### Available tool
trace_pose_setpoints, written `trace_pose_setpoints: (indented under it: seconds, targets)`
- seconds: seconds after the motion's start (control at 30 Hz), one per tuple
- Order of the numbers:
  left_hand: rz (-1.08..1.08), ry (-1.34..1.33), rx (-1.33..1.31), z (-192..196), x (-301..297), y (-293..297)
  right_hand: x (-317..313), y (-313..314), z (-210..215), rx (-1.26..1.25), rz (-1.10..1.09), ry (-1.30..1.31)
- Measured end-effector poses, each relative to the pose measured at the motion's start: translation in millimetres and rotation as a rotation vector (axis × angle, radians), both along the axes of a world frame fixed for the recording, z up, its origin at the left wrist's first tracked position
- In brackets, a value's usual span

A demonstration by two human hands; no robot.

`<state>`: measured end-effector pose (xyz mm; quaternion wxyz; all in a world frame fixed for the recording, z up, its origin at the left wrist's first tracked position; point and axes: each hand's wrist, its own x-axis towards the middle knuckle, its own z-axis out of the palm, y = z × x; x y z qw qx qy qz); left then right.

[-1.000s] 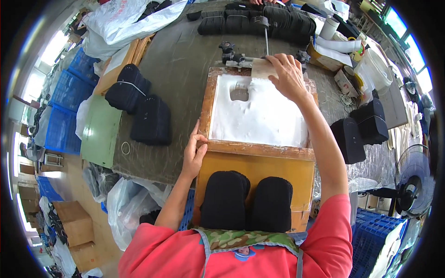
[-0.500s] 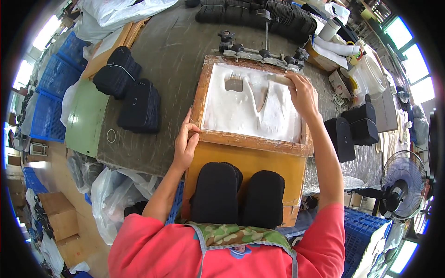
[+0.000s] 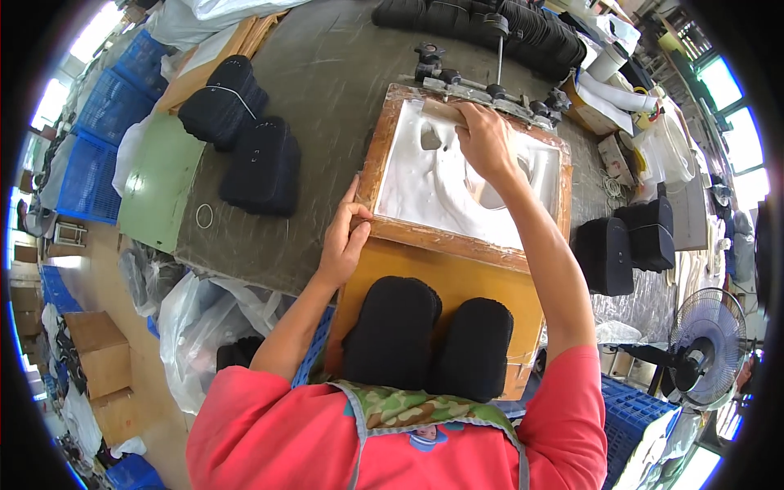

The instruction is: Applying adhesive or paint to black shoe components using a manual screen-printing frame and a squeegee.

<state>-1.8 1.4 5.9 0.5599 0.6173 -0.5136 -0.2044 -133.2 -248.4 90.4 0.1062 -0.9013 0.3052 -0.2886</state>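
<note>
A wooden screen printing frame (image 3: 453,246) lies before me on a yellow-brown board (image 3: 457,269), its mesh spread with thick white paste (image 3: 412,192). My left hand (image 3: 346,237) grips the frame's near left corner, fingers at the outer side and thumb on the front. Inside the frame, near its far edge, my right hand (image 3: 490,147) is closed on a squeegee (image 3: 442,110). Only the squeegee's left end shows; my fingers cover the rest. Two stacks of black insole-shaped pads, a left stack (image 3: 392,331) and a right stack (image 3: 474,347), sit on the board's near part.
A metal hinge clamp (image 3: 490,96) stands along the frame's far edge. Banded black stacks lie at left (image 3: 260,167) and right (image 3: 603,255). Black bundles (image 3: 441,15) line the table's far side. A fan (image 3: 706,347) and blue crate (image 3: 637,416) are at right.
My right hand has moved left with the squeegee along the frame's far side, and the paste has changed shape. My left hand keeps its hold on the corner. The whole view has shifted slightly.
</note>
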Motion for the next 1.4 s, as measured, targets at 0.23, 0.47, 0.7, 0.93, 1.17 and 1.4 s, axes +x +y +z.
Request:
trace_pose_setpoints:
  seconds: [0.23, 0.47, 0.7, 0.93, 1.17, 1.4]
  targets:
    - [-0.005, 0.089, 0.037, -3, -1, 1, -77, 54, -19, -0.042, 0.337, 0.061]
    - [-0.005, 0.093, 0.047, 4, -1, -2, -65, -36, 13, 0.023, -0.065, 0.192]
    - [-0.066, 0.208, -0.206, 55, 8, -11, -85, -9, 107, -0.115, 0.091, -0.076]
    - [-0.05, 0.007, -0.284, 122, 31, -55, -169, 117, 146, 0.471, 0.666, 0.263]
    - [-0.021, 0.452, -0.37, 86, 43, -73, -164, 10, -20, 0.35, -0.155, 0.219]
    - [0.002, -0.665, 0.202, 6, 21, -114, -152, -18, -100, 0.374, -0.409, -0.1]
